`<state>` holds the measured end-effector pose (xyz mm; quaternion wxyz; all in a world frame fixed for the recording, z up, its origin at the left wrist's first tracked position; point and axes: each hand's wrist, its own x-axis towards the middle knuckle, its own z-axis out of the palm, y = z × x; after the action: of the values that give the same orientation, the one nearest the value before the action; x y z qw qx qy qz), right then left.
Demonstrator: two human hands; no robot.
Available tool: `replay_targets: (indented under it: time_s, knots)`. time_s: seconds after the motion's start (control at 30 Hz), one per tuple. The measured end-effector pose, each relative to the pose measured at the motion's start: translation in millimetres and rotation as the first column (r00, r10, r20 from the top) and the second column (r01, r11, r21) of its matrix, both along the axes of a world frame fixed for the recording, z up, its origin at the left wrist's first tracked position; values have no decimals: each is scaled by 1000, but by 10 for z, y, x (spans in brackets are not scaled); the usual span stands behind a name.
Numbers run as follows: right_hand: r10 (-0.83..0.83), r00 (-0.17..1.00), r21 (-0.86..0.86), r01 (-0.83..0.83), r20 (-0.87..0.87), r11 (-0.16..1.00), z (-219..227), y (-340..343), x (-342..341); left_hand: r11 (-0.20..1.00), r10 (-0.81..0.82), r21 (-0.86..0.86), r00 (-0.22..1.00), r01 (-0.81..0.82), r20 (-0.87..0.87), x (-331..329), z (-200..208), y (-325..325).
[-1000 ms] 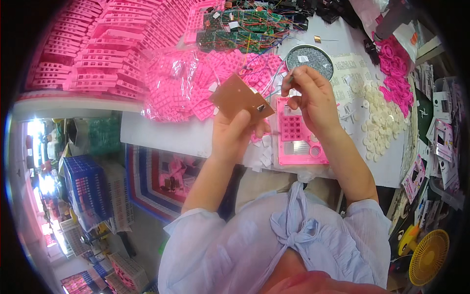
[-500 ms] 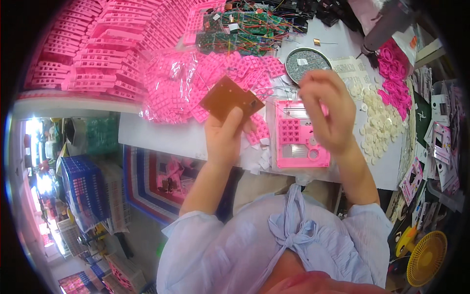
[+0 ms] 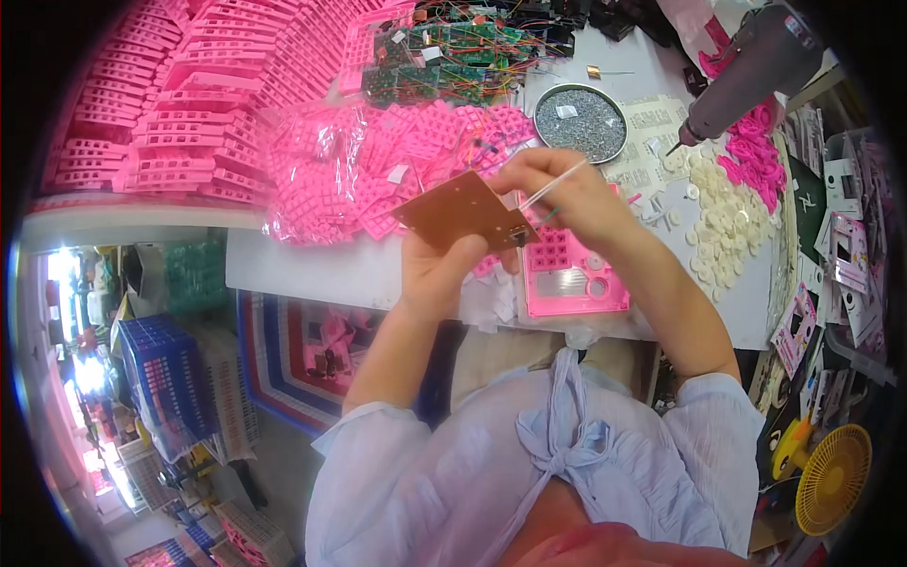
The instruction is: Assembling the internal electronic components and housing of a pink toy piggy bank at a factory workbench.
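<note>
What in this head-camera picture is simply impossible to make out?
- Face of the brown board in the left hand: only its plain side shows, the other is turned away.
- Where the thin white wires pinched by the right hand end: the fingers hide them.
- Pink panel on the table: its upper part is hidden by the right hand.
- Contents of the round metal dish: too small to tell.
- Grey tool: cut off at the upper rim.

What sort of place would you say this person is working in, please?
Probably a small electronics assembly workshop: stacks of pink plastic casings cover the bench, wired green circuit boards lie behind, and the left hand holds a brown circuit board.
</note>
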<state>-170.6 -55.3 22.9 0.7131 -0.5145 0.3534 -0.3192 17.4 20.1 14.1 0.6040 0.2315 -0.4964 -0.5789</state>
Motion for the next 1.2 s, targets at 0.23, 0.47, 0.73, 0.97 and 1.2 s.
replay_targets:
  time_s: [0.23, 0.47, 0.73, 0.97, 1.2]
  knots:
    - [405, 860, 256, -486, 311, 836, 60, 338, -608, 1000, -11, -4, 986, 11, 168, 298, 101, 39]
    - [332, 837, -111, -415, -435, 903, 114, 1072, -1631, 909, -324, 374, 879, 185, 351, 126, 78, 252]
    - [-385, 794, -748, -128, -470, 651, 531, 1159, -1455, 934, -304, 267, 923, 239, 237, -407, 161, 297]
    - [-403, 901, -774, 141, -158, 617, 73, 1079, -958, 952, -207, 269, 954, 145, 218, -459, 29, 307]
    - [-370, 926, -860, 128, -75, 495, 129, 1086, -1037, 898, -230, 396, 972, 194, 45, -427, -81, 264]
